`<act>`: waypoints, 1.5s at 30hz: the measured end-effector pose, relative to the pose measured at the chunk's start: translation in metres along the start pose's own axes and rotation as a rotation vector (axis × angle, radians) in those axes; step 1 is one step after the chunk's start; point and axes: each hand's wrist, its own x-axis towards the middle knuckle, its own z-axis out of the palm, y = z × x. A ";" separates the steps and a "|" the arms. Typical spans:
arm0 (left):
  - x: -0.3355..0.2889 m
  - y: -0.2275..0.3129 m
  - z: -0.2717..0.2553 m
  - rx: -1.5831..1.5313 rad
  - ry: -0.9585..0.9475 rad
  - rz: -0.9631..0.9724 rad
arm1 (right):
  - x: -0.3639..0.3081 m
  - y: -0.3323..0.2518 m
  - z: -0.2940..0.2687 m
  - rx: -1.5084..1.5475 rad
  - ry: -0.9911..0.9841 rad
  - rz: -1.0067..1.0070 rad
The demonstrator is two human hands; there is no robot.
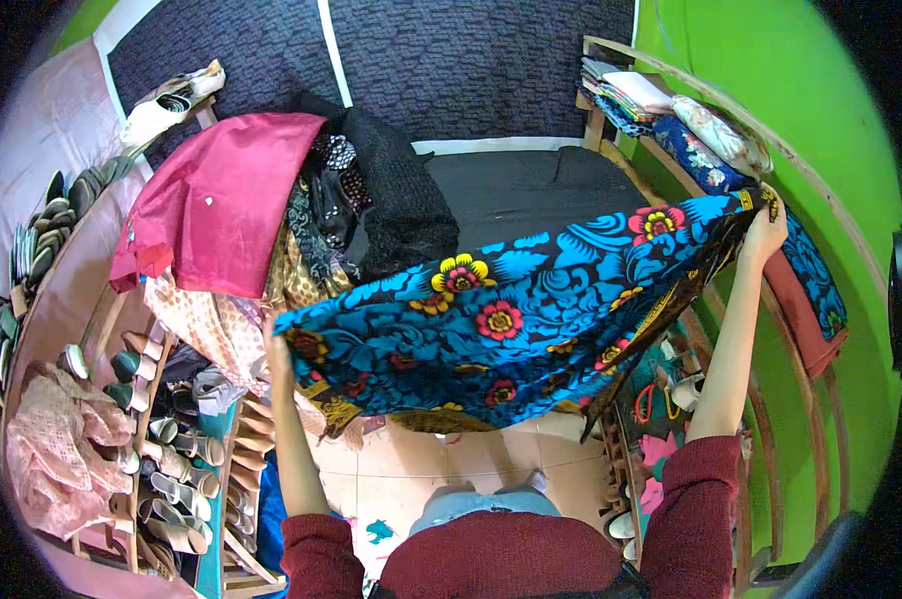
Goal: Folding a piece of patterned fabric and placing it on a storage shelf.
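Cloth point(516, 319), blue with flowers, hangs stretched between left hand point(277, 344) and right hand point(765, 232), each pinching a top corner. Its lower edge sags near the left shoe rack point(171, 469); it could snag there, or slip from either pinch.

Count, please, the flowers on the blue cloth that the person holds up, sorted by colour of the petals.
On the blue cloth, stretched between the left hand and the right hand, counting only clearly visible flowers:
Yellow flowers: 1
Pink-red flowers: 2
Total: 3
Darker blooms near the lower edge are too unclear to count.
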 end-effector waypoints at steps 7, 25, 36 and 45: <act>-0.012 0.058 -0.007 1.298 -0.283 0.523 | -0.069 0.030 0.037 -0.400 -0.538 0.238; 0.010 -0.017 -0.143 0.817 0.236 0.287 | -0.102 0.097 0.048 0.174 -0.316 0.296; 0.016 0.040 -0.080 1.224 0.228 0.210 | -0.077 0.113 -0.002 -0.436 -0.021 0.310; 0.021 0.043 -0.098 0.667 0.364 0.407 | -0.057 0.111 -0.033 0.120 0.106 0.411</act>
